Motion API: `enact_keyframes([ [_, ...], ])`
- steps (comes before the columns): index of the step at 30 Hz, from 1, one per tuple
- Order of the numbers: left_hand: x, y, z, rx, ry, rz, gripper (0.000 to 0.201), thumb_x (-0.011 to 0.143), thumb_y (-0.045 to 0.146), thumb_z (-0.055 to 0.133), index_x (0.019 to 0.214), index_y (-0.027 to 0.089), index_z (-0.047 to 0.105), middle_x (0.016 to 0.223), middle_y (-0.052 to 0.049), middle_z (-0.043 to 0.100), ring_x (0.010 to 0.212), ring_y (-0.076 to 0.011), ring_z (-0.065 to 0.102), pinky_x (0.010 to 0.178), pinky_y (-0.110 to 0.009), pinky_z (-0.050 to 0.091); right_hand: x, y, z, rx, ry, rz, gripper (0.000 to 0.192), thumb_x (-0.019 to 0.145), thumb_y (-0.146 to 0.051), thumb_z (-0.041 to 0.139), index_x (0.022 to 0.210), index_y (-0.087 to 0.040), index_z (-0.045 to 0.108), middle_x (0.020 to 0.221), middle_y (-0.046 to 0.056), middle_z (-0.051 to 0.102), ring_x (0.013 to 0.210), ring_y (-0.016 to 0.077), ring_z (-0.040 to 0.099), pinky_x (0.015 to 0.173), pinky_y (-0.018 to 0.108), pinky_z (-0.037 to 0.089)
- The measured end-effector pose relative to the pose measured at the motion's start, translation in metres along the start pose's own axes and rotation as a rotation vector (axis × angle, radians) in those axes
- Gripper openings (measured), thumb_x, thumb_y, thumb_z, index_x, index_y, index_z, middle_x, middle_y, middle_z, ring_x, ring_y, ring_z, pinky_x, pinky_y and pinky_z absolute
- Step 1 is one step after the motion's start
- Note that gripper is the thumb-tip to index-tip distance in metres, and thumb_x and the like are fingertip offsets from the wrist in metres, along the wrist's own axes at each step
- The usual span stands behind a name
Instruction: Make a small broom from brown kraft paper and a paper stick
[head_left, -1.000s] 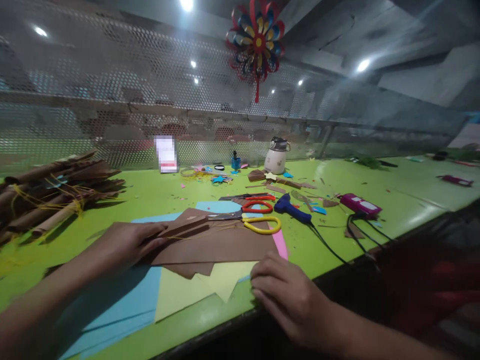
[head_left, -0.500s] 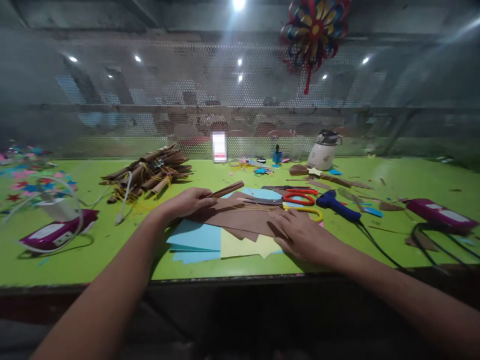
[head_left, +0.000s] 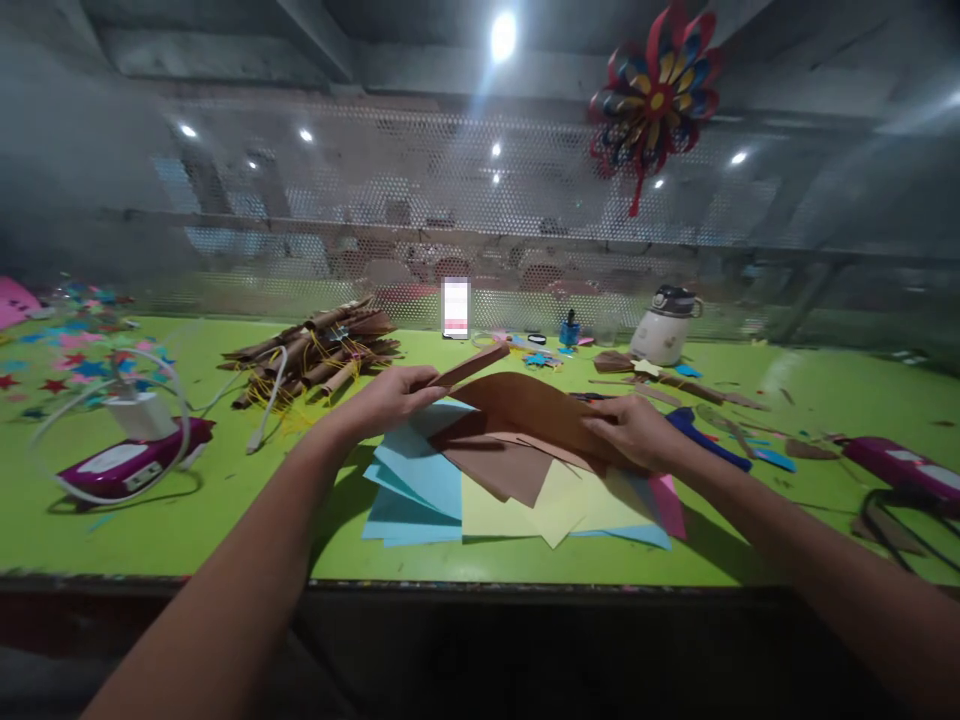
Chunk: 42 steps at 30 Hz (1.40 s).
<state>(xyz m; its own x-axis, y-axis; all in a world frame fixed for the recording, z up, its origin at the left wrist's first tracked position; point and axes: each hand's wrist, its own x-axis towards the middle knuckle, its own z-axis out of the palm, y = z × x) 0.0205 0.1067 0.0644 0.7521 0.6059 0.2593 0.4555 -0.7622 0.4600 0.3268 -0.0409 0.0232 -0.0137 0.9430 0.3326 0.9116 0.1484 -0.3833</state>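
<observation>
A brown paper sheet (head_left: 536, 400) arches up off the pile between my hands. My right hand (head_left: 634, 428) pinches its right end. My left hand (head_left: 405, 395) is closed on a folded or rolled brown paper strip (head_left: 476, 365) at the sheet's left end; whether it also grips the sheet is hidden. Below lie more brown paper (head_left: 499, 465), light blue sheets (head_left: 416, 505) and pale yellow sheets (head_left: 562, 500). A pink sheet (head_left: 667, 505) shows at the right. The scissors are mostly hidden behind the raised sheet and my right hand.
Brown paper rolls with yellow string (head_left: 315, 350) lie at the back left. Purple power strips (head_left: 135, 465) with cables stand at both sides. A blue glue gun (head_left: 709, 440) lies beyond my right wrist. A phone (head_left: 456, 308), a white jug (head_left: 664, 328) and paper scraps line the back.
My right hand has risen from lying on the brown sheet and now lifts its right end, bending it upward. The view has shifted, and the scissors have become mostly covered.
</observation>
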Motion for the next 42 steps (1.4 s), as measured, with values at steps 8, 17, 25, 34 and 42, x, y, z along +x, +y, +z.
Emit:
enact_keyframes([
  [8, 0.000, 0.000, 0.001, 0.040, -0.039, -0.014, 0.035, 0.084, 0.048, 0.043, 0.086, 0.018, 0.061, 0.074, -0.001, 0.056, 0.068, -0.0154, 0.050, 0.057, -0.025, 0.032, -0.018, -0.031, 0.029, -0.200, 0.307, -0.314, 0.042, 0.081, -0.014, 0.054, 0.122, -0.015, 0.055, 0.113, 0.016, 0.055, 0.102, 0.0277, 0.050, 0.085, 0.044, 0.046],
  [17, 0.007, -0.001, 0.020, 0.080, -0.137, -0.028, 0.038, 0.082, 0.050, 0.043, 0.081, 0.017, 0.059, 0.070, 0.000, 0.057, 0.063, -0.0149, 0.048, 0.056, -0.025, 0.032, -0.019, -0.065, 0.041, -0.132, 0.087, -0.602, 0.013, 0.087, -0.024, 0.053, 0.086, -0.018, 0.065, 0.096, 0.010, 0.057, 0.092, 0.0216, 0.048, 0.081, 0.039, 0.045],
  [25, 0.008, -0.004, 0.024, 0.070, -0.107, -0.040, 0.036, 0.081, 0.050, 0.044, 0.082, 0.017, 0.059, 0.070, 0.000, 0.057, 0.063, -0.0142, 0.048, 0.055, -0.024, 0.031, -0.025, -0.074, 0.037, -0.381, 0.020, -0.602, 0.013, 0.081, -0.020, 0.060, 0.092, -0.014, 0.065, 0.121, 0.016, 0.054, 0.116, 0.0328, 0.039, 0.091, 0.052, 0.038],
  [34, 0.006, -0.004, 0.026, -0.020, -0.106, -0.066, 0.034, 0.081, 0.047, 0.046, 0.080, 0.016, 0.060, 0.077, -0.005, 0.066, 0.067, -0.0167, 0.055, 0.060, -0.026, 0.038, -0.018, -0.060, 0.052, -0.097, 0.144, -0.436, 0.015, 0.086, -0.010, 0.050, 0.090, -0.017, 0.062, 0.102, 0.011, 0.061, 0.098, 0.0221, 0.053, 0.085, 0.040, 0.046],
  [42, 0.008, -0.003, 0.023, 0.030, -0.010, -0.077, 0.035, 0.083, 0.046, 0.044, 0.081, 0.016, 0.062, 0.081, -0.006, 0.067, 0.072, -0.0186, 0.059, 0.064, -0.028, 0.040, -0.011, -0.055, 0.049, 0.029, 0.258, -0.280, 0.012, 0.085, -0.010, 0.049, 0.084, -0.014, 0.061, 0.089, 0.010, 0.061, 0.084, 0.0199, 0.056, 0.076, 0.034, 0.047],
])
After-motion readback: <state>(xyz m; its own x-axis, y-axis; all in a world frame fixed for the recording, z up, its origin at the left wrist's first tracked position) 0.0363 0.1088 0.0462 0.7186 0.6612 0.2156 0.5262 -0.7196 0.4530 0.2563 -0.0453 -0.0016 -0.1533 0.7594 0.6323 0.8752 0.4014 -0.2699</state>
